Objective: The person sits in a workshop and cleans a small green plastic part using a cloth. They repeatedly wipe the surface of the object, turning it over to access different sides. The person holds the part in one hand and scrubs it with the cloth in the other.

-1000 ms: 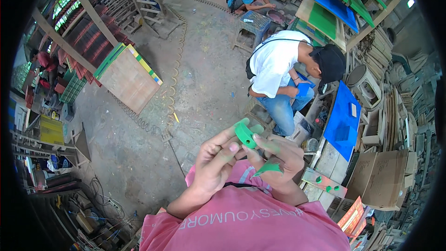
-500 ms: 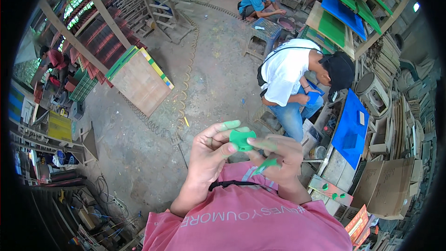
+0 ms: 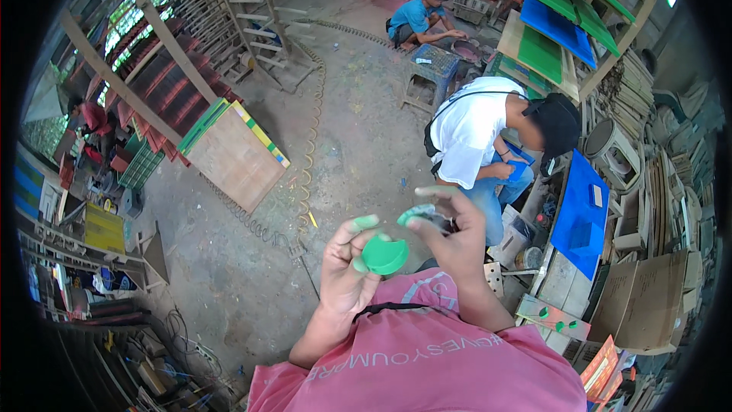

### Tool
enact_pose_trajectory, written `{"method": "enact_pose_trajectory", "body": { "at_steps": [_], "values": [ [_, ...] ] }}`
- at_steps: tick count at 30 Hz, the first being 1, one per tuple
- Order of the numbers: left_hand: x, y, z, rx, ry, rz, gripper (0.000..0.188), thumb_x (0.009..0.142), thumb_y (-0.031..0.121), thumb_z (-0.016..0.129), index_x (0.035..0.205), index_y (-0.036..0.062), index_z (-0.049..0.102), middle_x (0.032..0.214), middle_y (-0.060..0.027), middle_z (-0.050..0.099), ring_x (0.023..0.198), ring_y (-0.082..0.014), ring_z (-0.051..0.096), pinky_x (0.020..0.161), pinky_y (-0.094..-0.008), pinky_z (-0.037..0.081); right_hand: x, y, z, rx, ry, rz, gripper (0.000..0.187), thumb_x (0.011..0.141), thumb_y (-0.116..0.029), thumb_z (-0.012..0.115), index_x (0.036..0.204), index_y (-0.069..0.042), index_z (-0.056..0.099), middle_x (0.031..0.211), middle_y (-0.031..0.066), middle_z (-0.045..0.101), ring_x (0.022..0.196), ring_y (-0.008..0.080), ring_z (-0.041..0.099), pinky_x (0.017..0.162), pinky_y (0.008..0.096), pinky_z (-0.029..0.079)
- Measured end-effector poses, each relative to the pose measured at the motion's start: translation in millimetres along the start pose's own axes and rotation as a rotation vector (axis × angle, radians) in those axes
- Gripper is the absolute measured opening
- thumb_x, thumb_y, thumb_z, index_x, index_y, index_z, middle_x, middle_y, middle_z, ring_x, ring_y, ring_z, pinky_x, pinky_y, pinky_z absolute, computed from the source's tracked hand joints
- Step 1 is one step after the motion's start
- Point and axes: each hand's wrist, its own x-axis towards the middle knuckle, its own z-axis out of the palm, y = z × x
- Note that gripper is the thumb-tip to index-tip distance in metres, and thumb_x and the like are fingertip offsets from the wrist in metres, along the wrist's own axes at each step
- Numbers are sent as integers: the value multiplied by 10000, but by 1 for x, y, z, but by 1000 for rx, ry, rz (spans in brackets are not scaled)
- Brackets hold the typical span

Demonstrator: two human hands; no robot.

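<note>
In front of my chest, my left hand [image 3: 341, 271] pinches a small green rounded piece [image 3: 385, 257] with a curved notch in its upper edge. Green smears mark the fingertips. To its right and slightly higher, my right hand [image 3: 462, 238] is closed on a small thin scrap [image 3: 417, 215], green and whitish along its edge and dark beyond; its exact kind cannot be made out. A gap separates the scrap from the green piece.
A person in a white shirt [image 3: 476, 126] sits ahead right, handling a blue piece, beside a blue board [image 3: 579, 214]. Small green pieces lie on a plank [image 3: 553, 317]. A cardboard box [image 3: 648, 301] stands right, leaning panels [image 3: 236, 156] left. A coiled hose [image 3: 311, 137] crosses the floor.
My hands have moved apart. The right hand has lifted off the green piece and risen with the scrap; the left has lowered slightly and turned the piece.
</note>
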Motion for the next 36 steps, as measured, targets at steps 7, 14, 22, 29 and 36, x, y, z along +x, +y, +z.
{"method": "enact_pose_trajectory", "body": {
  "at_steps": [7,14,22,29,36],
  "values": [
    [12,-7,-6,76,-56,-73,550,822,145,690,1266,-35,419,1086,-152,607,938,-209,623,800,-325,519,2,-1,-14,174,-230,-66,457,706,-16,746,1131,-39,580,593,-104,286,539,-7,272,495,170,214],
    [30,-24,-4,148,-61,-72,523,768,53,717,1220,-25,466,1038,-143,607,907,-201,627,768,-304,522,14,4,-50,183,-22,28,496,655,-51,786,1105,-20,579,815,-3,632,649,12,489,585,162,381],
    [62,-94,0,322,20,-180,528,658,-137,676,1145,-29,505,1011,-129,620,890,-196,630,748,-293,527,10,-4,-103,131,-58,133,383,606,-114,858,898,3,640,758,-28,621,703,22,523,618,193,435],
    [96,-183,34,196,-160,-537,566,689,16,756,1183,-6,479,954,-120,612,841,-185,620,703,-288,526,-3,9,-222,206,-59,141,268,647,-61,819,842,-18,642,748,-29,625,713,21,530,624,195,443],
    [128,-301,69,243,-285,-758,495,728,160,774,1129,20,519,969,-94,593,863,-173,601,687,-272,524,-32,-8,-328,105,393,92,452,642,-59,805,1040,-23,594,809,23,655,716,74,607,670,242,488]
  ]
}}
